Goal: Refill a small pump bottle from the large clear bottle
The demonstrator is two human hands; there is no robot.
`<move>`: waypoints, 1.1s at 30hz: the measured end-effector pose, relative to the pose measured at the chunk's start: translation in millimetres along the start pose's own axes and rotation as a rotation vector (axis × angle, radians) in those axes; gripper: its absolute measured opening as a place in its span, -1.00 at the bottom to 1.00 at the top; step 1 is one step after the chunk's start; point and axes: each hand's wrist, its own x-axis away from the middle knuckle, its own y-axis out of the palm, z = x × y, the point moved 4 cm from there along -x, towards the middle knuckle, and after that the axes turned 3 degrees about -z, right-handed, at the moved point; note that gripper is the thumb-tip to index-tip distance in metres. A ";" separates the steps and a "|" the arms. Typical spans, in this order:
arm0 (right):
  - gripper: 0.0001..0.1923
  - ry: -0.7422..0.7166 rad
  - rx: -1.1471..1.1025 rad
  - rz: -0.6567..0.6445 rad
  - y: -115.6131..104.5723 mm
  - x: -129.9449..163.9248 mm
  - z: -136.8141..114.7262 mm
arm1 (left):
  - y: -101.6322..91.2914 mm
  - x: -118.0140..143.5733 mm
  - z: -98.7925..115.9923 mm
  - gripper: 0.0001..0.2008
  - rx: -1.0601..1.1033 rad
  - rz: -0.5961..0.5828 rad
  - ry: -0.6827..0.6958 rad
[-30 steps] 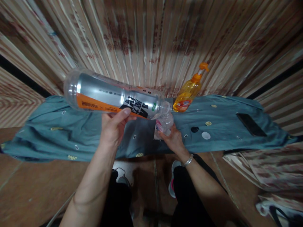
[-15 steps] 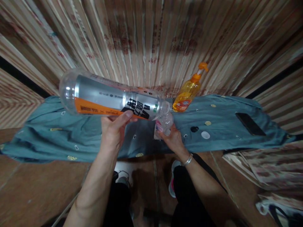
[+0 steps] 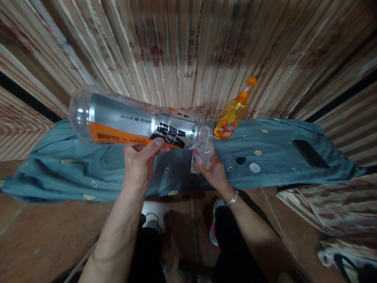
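The fingers [image 3: 157,142] of the left hand [image 3: 138,165] are wrapped from below around a large clear bottle [image 3: 132,122], the thumb pressed against its silver, orange and black label. The bottle is held almost on its side above the near edge of the bench [image 3: 59,165], its rounded base pointing left and slightly up, its open neck tipped down to the right. The neck is met by the mouth of a small clear bottle [image 3: 202,154], which is held upright just below it. The fingers of the right hand [image 3: 215,173] are closed around the lower part of this small bottle from the near side; a pink label is seen on it. A silver bracelet [image 3: 232,199] is worn on the right wrist.

The bench is covered by a teal cloth [image 3: 279,157] printed with small yellow and white marks. At the far edge of the cloth, just right of the large bottle's neck, an orange pump bottle [image 3: 231,117] is stood against the striped wall [image 3: 188,51]. Two loose caps, one black [image 3: 240,160] and one white [image 3: 254,168], are laid side by side on the cloth to the right of the right hand. Farther right, well apart from the hands, a black phone [image 3: 310,154] is laid flat. Below the bench, dark trousers and shoes are seen on a brown tiled floor [image 3: 44,239].
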 end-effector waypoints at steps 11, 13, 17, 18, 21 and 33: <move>-0.45 0.017 -0.004 -0.017 -1.1 -0.9 -4.9 | 1.8 0.6 0.2 -0.69 -0.001 -0.008 0.001; -0.46 0.008 -0.024 -0.017 -1.4 -1.2 -5.3 | 2.1 1.1 0.4 -0.69 -0.001 0.000 0.003; -0.46 0.006 -0.032 -0.017 -1.7 -1.4 -5.4 | 1.6 1.4 0.2 -0.69 0.000 0.010 0.002; -0.46 0.005 -0.032 -0.019 -1.7 -1.4 -5.6 | 1.5 1.4 0.2 -0.69 -0.002 0.008 0.000; -0.46 0.015 -0.028 -0.013 -2.1 -1.2 -5.6 | 1.0 1.7 0.4 -0.71 -0.007 0.005 0.001; -0.45 0.024 -0.037 -0.016 -1.5 -1.5 -6.2 | 0.8 1.4 -0.4 -0.68 -0.021 -0.012 0.033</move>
